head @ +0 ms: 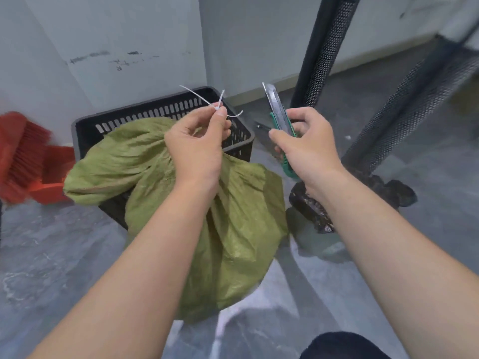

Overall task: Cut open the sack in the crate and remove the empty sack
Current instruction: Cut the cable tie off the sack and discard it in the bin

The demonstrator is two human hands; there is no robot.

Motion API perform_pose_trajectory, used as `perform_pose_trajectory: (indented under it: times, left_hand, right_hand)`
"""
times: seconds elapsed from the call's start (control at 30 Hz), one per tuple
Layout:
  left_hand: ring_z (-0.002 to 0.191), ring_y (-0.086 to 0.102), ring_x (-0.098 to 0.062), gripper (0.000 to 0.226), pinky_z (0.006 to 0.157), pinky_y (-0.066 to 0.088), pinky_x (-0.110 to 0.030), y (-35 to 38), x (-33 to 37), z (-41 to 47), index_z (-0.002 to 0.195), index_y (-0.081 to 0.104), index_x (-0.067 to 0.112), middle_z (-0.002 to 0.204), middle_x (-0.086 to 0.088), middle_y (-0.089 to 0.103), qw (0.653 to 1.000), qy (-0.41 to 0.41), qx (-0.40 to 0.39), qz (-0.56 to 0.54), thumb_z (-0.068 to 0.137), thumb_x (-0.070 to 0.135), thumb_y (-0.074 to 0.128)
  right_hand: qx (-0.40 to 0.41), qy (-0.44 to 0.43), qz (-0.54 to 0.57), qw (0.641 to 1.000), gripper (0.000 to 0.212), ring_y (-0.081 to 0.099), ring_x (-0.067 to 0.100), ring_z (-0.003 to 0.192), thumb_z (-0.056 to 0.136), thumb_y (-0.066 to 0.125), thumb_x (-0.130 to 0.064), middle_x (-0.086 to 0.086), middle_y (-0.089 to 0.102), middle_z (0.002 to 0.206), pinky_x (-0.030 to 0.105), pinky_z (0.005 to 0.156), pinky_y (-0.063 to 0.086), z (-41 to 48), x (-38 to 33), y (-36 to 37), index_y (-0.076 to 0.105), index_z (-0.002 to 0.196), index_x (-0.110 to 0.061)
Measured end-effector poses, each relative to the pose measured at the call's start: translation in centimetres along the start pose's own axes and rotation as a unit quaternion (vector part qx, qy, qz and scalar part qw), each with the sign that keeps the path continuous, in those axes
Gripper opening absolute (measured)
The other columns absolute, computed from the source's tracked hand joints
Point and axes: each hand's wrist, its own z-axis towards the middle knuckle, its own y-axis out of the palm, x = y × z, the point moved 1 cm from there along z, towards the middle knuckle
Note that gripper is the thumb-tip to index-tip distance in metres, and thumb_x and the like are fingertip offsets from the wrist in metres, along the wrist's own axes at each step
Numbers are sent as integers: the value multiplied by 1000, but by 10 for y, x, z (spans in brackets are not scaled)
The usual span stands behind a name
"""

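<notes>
Head view: 2 bare forearms reach forward toward the black slotted crate, which stands on a grey floor. The green woven sack sits in the crate, bulges over its near rim and hangs down the near side toward the floor. Its cloth is gathered into folds above the crate's middle.

Over that gathered part, the left hand pinches a white cable tie between thumb and forefinger. The tie's loose ends stick up and out in front of the crate's far rim. Whether the hand touches the sack cannot be told.

Just right of the crate, the right hand is curled round a green utility knife. Its metal blade is slid out and points up and away, clear of the sack.

A crumpled black plastic bag lies on the floor right of the crate. Left of the crate are a red broom and a red dustpan. Right of and beyond the crate rise black mesh legs. Behind the crate stands a pale, scuffed wall.
</notes>
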Motion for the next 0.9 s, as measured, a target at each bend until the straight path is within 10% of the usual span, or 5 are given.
perform_pose_trajectory:
  times: [0.9]
  left_hand:
    - [88, 77, -18, 5, 89, 63, -44, 15, -200, -239, 93, 81, 4, 95, -3, 81, 986, -103, -27, 125, 92, 5, 76]
  right_hand:
    - [-49, 22, -108, 993, 24, 66, 8, 79, 80, 76, -17, -10, 67, 87, 33, 76, 56, -101, 243, -107, 62, 98, -26]
